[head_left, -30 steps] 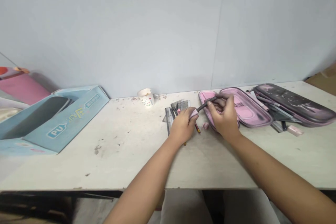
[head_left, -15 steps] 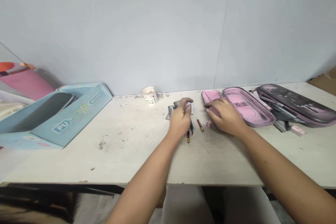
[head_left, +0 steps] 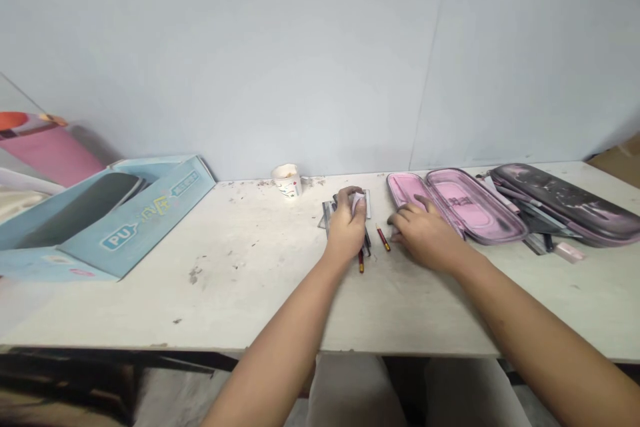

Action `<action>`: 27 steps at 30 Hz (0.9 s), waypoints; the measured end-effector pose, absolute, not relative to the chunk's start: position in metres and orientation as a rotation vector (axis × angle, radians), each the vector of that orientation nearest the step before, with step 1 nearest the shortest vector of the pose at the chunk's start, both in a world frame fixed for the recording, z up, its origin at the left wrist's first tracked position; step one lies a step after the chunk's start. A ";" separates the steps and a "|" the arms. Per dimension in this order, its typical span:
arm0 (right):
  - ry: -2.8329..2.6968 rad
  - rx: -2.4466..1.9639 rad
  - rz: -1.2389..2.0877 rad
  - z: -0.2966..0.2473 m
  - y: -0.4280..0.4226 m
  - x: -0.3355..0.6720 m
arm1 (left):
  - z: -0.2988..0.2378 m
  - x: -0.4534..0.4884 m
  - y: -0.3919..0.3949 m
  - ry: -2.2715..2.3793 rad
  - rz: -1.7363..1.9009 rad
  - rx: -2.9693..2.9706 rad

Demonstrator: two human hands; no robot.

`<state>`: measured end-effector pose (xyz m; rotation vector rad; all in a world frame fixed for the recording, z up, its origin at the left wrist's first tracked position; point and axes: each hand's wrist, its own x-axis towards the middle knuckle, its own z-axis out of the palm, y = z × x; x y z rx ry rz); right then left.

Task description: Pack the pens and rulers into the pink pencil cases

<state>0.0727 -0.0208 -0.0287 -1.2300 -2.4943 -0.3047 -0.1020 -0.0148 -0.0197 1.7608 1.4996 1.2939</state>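
My left hand [head_left: 346, 227] is closed on a small pale pink eraser [head_left: 357, 203], resting over a stack of clear and grey rulers [head_left: 327, 217]. Below that hand lies a red-and-black pencil [head_left: 361, 261], with dark pens partly hidden beside it. Another red pencil [head_left: 383, 239] lies between my hands. My right hand [head_left: 425, 235] rests on the table with its fingers apart, holding nothing I can see. Its fingertips touch the near edge of an open pink zip pencil case [head_left: 455, 205], close to a pink scrap mostly hidden under them.
A dark pencil case with pink marks [head_left: 565, 203] lies at the right, with rulers and a pink eraser [head_left: 569, 252] by it. A paper cup [head_left: 287, 181] stands against the wall. A blue cardboard box [head_left: 125, 227] lies at the left of the table [head_left: 225, 293].
The dark pen held between my hands a second ago is gone from view. My right hand has dropped to the table beside the case, and my left hand has moved onto the rulers.
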 end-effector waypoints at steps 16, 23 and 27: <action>-1.744 -1.153 0.304 -0.018 -0.019 0.070 | -0.025 -0.092 -0.024 1.421 0.929 2.261; -1.713 -1.255 0.275 -0.020 -0.019 0.068 | -0.024 -0.091 -0.025 1.452 0.858 2.350; -1.697 -1.209 0.275 -0.020 -0.019 0.065 | -0.026 -0.089 -0.025 1.424 0.864 2.349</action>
